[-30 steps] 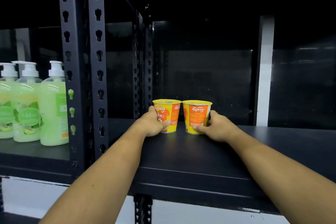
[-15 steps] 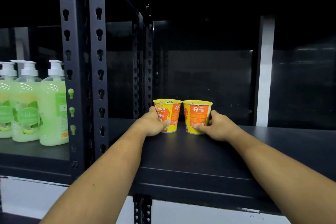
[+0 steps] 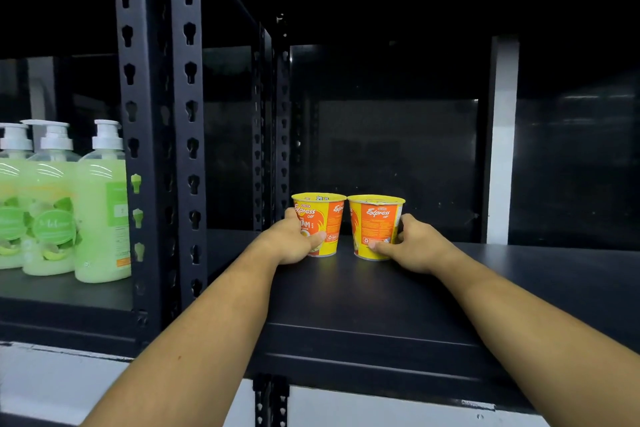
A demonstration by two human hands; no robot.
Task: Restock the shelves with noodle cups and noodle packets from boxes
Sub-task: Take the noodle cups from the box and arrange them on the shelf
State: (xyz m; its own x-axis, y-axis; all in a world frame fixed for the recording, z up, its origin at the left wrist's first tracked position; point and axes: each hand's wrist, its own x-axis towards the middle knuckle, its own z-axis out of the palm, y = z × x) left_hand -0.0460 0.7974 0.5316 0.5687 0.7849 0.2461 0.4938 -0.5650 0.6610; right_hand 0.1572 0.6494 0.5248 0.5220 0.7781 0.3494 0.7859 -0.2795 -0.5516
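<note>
With the left hand (image 3: 291, 243), gripping the left cup (image 3: 323, 218) low on its side, thumb curling across the front. With the right hand (image 3: 415, 246), gripping the right cup (image 3: 375, 222) the same way, thumb pressing near the base.

Standing both cups upright on the shelf (image 3: 381, 305), just beside each other between the two hands, each right ahead of its palm.

Judging the restocking as barely beginning: only two cups showing, no packets or boxes in view, most of the job seemingly remaining.

Noting soap bottles (image 3: 100, 211) well left of the left hand, beyond the post (image 3: 156, 149).
</note>
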